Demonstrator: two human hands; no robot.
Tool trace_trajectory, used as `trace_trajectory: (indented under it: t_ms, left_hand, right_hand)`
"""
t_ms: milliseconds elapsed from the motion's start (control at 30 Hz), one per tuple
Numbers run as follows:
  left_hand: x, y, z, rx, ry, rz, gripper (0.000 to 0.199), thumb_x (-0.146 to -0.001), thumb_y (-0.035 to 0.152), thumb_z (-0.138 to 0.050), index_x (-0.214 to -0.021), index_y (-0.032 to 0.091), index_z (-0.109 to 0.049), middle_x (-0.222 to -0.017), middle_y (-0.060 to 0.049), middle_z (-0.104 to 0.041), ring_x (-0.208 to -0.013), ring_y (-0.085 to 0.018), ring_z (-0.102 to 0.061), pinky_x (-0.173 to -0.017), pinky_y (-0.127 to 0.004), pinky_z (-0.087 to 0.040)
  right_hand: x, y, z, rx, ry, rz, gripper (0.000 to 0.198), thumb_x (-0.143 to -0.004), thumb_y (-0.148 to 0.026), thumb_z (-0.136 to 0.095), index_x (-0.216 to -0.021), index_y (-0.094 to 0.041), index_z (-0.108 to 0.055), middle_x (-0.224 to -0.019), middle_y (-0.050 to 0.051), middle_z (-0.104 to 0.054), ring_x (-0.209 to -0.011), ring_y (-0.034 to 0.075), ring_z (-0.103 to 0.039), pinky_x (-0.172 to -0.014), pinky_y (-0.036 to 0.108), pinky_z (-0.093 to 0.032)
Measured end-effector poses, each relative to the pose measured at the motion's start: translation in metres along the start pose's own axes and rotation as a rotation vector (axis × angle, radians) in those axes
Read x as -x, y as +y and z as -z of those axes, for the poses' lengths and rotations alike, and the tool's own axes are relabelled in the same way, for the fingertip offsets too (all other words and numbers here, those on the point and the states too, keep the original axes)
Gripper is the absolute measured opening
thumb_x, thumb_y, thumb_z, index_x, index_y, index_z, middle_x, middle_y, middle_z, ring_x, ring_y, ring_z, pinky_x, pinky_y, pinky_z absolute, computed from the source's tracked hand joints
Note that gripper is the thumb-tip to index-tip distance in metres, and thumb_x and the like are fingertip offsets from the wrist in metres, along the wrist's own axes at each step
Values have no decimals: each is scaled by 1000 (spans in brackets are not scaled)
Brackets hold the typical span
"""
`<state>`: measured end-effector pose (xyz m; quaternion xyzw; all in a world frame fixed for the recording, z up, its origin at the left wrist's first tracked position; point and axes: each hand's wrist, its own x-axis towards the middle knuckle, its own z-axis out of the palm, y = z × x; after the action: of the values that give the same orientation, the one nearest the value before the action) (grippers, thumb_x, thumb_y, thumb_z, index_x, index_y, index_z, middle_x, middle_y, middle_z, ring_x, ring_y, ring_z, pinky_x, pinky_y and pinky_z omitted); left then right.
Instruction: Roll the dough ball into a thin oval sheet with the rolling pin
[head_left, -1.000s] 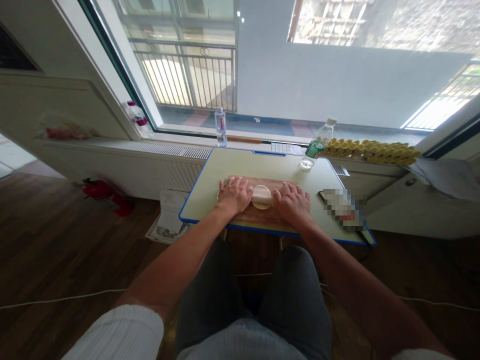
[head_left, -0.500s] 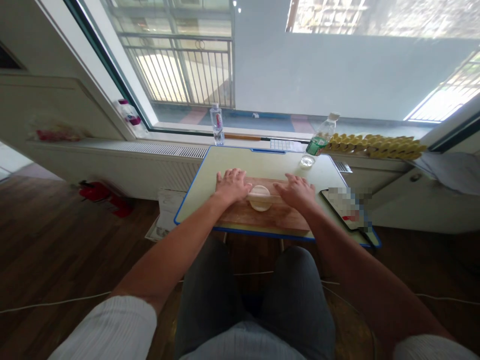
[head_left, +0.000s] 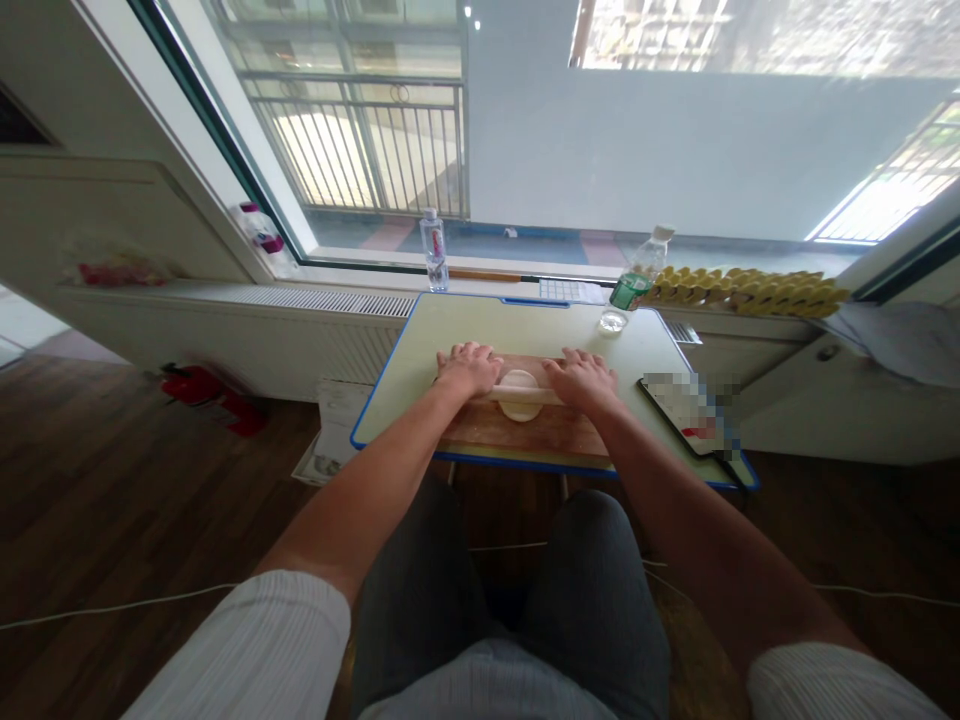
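A pale round of dough (head_left: 517,411) lies on a wooden board (head_left: 517,437). Across its middle runs a thin, light rolling pin (head_left: 523,394). My left hand (head_left: 470,370) covers the pin's left end, with fingers bent over it and the palm down. On the right end, my right hand (head_left: 580,378) presses in the same way, its fingers close together and pointing away from me. Both ends of the pin are hidden under the hands. Dough shows on the near and far sides of the pin.
The board rests on a small blue-edged table (head_left: 465,318). A green-labelled bottle (head_left: 631,288) stands at its back right; a tablet-like device (head_left: 679,415) lies at the right edge. Another bottle (head_left: 434,252) stands by the window. A fire extinguisher (head_left: 214,398) is on the floor at left.
Both hands have shifted slightly along the board, and the fingers look less spread. The pin still lies across the dough, which stays in about the same place.
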<state>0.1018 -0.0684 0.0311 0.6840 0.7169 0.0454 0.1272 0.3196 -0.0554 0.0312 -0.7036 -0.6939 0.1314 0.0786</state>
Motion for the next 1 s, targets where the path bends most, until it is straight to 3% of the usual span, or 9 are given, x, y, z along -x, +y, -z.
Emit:
trace_trajectory:
  t_ms: [300, 500, 1000]
  left_hand:
    - [25, -1, -8, 0, 67, -26, 63, -108, 59, -28, -160, 34, -53, -175, -8, -44, -160, -34, -37, -131, -67, -25]
    - [46, -2, -16, -17, 151, -63, 62, -109, 55, -28, -161, 34, -53, -173, -6, -47, -160, -30, -37, -133, -63, -24]
    - [-1, 0, -4, -10, 128, -70, 57, -108, 54, -33, -154, 33, -60, -168, -9, -52, -152, -36, -45, -129, -68, -27]
  right_hand:
    - [39, 0, 0, 85, 30, 54, 71, -107, -53, -28, -169, -24, -43, -176, 8, -42, -160, 33, -34, -132, 62, -28]
    - [58, 4, -7, 80, 103, 66, 68, -108, -49, -29, -169, -24, -45, -176, 5, -42, -161, 33, -33, -133, 65, -24]
    - [6, 2, -2, 66, 6, 52, 71, -105, -58, -32, -168, -27, -44, -176, 7, -41, -158, 36, -36, -130, 62, -29]
